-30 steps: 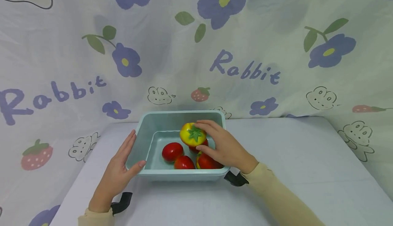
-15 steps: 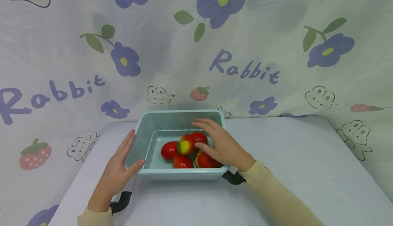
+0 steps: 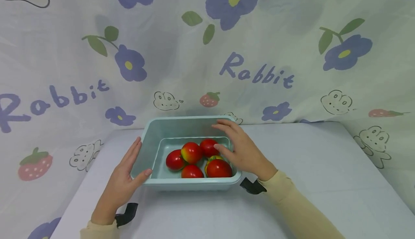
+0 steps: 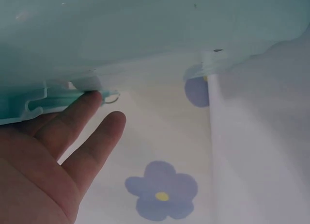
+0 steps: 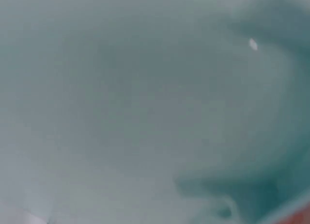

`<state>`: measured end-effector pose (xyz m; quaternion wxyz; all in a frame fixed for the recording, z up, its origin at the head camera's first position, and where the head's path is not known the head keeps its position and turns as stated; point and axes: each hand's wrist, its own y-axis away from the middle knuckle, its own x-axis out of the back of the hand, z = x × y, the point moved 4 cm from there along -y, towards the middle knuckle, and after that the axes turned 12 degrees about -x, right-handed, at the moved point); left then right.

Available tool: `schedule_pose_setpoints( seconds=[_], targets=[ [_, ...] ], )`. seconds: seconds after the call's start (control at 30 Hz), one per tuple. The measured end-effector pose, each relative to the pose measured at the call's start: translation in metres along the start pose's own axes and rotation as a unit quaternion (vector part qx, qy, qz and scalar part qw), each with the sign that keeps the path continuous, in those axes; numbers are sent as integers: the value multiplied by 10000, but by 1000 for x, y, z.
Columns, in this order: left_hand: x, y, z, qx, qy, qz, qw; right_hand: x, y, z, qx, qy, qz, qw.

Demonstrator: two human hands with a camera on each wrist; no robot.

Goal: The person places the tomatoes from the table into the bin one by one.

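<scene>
A pale blue-green plastic bin (image 3: pixel 191 186) holds several glossy red tomatoes (image 3: pixel 191 153) with yellow patches, bunched toward its right half. Extended along the bin's left side is my left hand (image 3: pixel 124 177), its thumb over the near-left rim. The left wrist view shows that hand's fingers (image 4: pixel 92 151) spread beside the outer wall (image 4: pixel 145 40). My right hand (image 3: pixel 244 152) hovers above the bin's right side with fingers apart and nothing in its grasp; its thumb tip is close to the rear-right tomato (image 3: pixel 209 147). The right wrist view is a blurred close-up of the bin's wall (image 5: pixel 145 103).
The bin stands on a white-covered table (image 3: pixel 308 167). Behind it hangs a printed cloth (image 3: pixel 181 58) with flowers, rabbits and lettering. Black wrist straps (image 3: pixel 126 213) show at both cuffs.
A tomato that was held up by my right hand, its yellow calyx side showing, dropped onto the others and rolled left. The right hand then moved slightly right and up. The left hand stays put.
</scene>
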<state>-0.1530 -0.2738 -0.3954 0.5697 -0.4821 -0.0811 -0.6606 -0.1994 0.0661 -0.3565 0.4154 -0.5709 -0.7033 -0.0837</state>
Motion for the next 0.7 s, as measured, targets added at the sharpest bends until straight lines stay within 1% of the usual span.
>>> schedule_pose_setpoints(
  seconds=[0.17,0.37,0.53,0.7],
  targets=[
    [2,0,1,13,-1,-99,10000,11,2,7,22,-5,257,9997],
    [4,-2,1,-54,99,-137,9998,28,5,24,-211,-34,442,9988],
    [8,-4,1,-185,-198,-41,9996,42,11,43,-386,59,604,9974],
    [18,-3,2,-221,-459,173,9986,59,17,59,-413,165,792,9959]
  ],
)
